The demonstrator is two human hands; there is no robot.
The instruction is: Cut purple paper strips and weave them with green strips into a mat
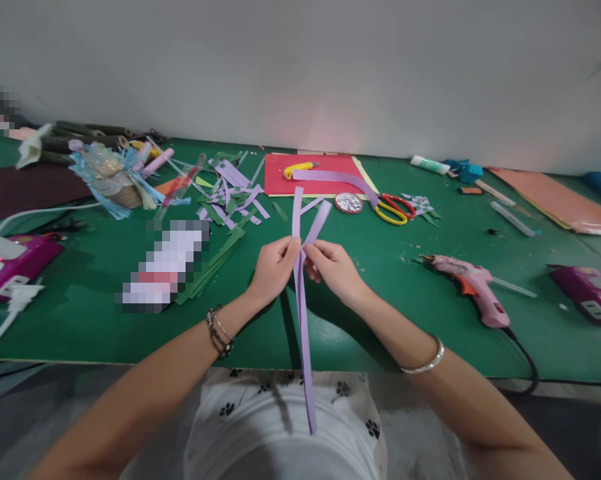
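Note:
My left hand [279, 265] pinches a long lavender paper strip [304, 347], which hangs down past the table's front edge; one end sticks up above the fingers. Close beside it, my right hand [336, 270] grips a lavender paper strip too, its upper end [319, 220] slanting up to the right. Below the hands the strips lie together, so I cannot tell where one stops and another starts. Beyond the hands lies another lavender strip [330, 176], curving across red paper [320, 188] to scissors [395, 208] with red and yellow handles.
A yellow cutter [300, 169] rests on the red paper, near a round tin [348, 203]. Left are paper scraps [230, 190], green strips [213, 267] and a blurred-out object [163, 267]. A pink glue gun [470, 287] with a cord lies right, near a purple power strip [585, 293].

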